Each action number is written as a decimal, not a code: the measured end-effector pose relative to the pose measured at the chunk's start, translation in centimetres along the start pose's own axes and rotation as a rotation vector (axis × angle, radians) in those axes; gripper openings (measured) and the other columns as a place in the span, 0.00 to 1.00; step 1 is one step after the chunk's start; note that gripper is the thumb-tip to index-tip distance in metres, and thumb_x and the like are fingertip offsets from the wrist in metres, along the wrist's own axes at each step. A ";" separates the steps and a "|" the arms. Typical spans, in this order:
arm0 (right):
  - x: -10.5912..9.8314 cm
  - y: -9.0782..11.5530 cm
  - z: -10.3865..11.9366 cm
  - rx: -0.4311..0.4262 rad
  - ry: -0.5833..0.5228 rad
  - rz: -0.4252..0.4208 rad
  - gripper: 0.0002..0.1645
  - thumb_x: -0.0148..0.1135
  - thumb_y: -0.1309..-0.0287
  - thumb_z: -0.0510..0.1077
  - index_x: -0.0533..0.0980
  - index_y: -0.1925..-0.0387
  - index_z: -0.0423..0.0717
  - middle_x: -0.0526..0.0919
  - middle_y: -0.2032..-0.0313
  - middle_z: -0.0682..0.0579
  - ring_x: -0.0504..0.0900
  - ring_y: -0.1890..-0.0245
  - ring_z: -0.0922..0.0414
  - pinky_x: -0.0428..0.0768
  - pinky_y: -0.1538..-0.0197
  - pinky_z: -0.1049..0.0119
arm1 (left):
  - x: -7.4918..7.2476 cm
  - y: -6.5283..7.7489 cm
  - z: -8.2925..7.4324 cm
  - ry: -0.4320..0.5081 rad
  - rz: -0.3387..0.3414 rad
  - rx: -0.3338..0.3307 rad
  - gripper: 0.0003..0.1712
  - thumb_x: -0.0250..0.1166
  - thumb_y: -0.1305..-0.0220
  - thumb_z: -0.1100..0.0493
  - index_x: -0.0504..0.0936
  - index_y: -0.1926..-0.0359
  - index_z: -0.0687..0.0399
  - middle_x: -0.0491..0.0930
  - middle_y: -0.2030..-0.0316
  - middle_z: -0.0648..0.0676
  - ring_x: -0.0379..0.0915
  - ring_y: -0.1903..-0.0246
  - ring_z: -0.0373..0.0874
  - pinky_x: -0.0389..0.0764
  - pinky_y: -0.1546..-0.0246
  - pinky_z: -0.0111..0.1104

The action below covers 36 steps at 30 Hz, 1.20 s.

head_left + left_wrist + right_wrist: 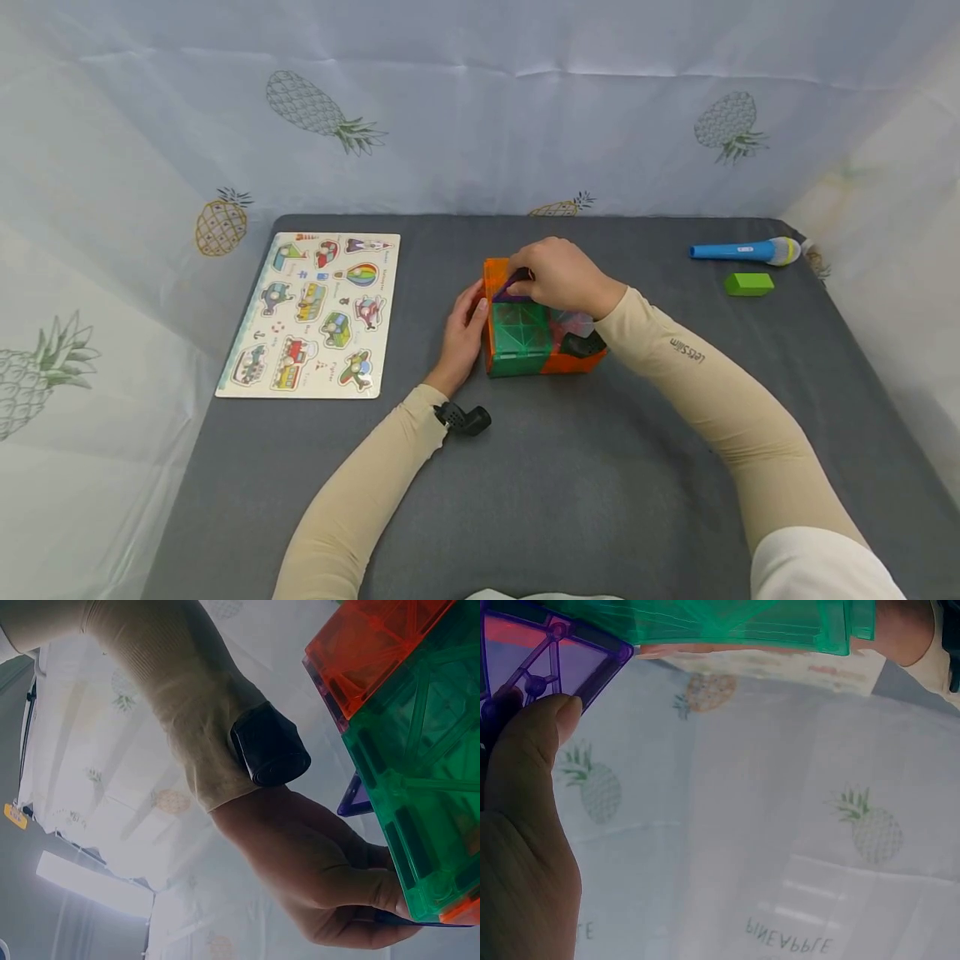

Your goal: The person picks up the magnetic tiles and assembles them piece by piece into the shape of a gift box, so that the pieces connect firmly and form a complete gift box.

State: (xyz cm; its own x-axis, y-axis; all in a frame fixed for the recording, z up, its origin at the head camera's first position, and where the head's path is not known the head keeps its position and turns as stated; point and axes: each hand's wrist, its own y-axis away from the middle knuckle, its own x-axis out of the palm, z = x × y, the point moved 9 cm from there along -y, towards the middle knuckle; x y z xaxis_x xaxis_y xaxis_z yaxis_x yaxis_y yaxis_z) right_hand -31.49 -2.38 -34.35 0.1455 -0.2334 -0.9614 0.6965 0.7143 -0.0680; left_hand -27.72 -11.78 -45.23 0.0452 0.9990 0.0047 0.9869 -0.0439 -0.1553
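Note:
A box built of see-through magnetic tiles, green and orange, stands near the middle of the table. Over its top, my right hand pinches a purple triangular magnetic tile, with the thumb on the tile's face in the right wrist view. My left hand rests against the box's left side, its fingers fairly straight along the wall. In the left wrist view the green wall hides the fingertips of that hand. The right hand and forearm cover part of the box top.
On the left lies a wooden picture puzzle board with vehicle pieces. A blue toy microphone and a green block lie at the back right. Pineapple-print curtains border the grey table.

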 end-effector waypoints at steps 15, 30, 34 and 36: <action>-3.2 9.7 -5.2 0.301 -0.129 -0.364 0.27 0.59 0.41 0.54 0.73 0.44 0.46 0.79 0.53 0.45 0.76 0.59 0.51 0.75 0.57 0.53 | -0.5 0.7 1.2 0.047 0.036 -0.026 0.28 0.42 0.26 0.57 0.53 0.29 0.60 0.52 0.29 0.59 0.47 0.29 0.51 0.51 0.30 0.45; 10.9 7.8 -3.4 0.328 -0.425 -0.004 0.63 0.59 0.46 0.65 0.30 0.27 0.49 0.44 0.27 0.45 0.54 0.30 0.44 0.61 0.34 0.45 | -4.9 3.5 4.6 0.137 0.106 -0.176 0.40 0.44 0.27 0.49 0.29 0.27 0.47 0.32 0.26 0.43 0.24 0.27 0.39 0.35 0.27 0.44; 10.7 7.0 -4.5 0.339 -0.425 0.012 0.62 0.58 0.45 0.64 0.28 0.28 0.51 0.42 0.27 0.45 0.52 0.29 0.44 0.59 0.32 0.46 | -4.9 1.9 4.9 0.147 0.107 -0.154 0.40 0.45 0.27 0.48 0.31 0.27 0.47 0.34 0.26 0.42 0.27 0.27 0.38 0.36 0.27 0.42; 10.4 6.6 -5.2 0.345 -0.428 0.025 0.62 0.58 0.45 0.65 0.27 0.28 0.53 0.42 0.27 0.45 0.52 0.29 0.44 0.59 0.32 0.45 | -4.8 1.0 4.9 0.143 0.112 -0.145 0.41 0.46 0.28 0.48 0.32 0.27 0.48 0.35 0.26 0.42 0.28 0.27 0.37 0.37 0.27 0.41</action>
State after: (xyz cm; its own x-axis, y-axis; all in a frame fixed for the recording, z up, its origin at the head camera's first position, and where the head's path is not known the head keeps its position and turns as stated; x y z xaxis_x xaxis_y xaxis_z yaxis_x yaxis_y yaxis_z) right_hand -29.01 3.36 -46.21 0.3875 -0.5184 -0.7622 0.8688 0.4818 0.1140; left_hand -27.72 -16.56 -50.21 0.1668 0.9765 0.1368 0.9860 -0.1657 -0.0196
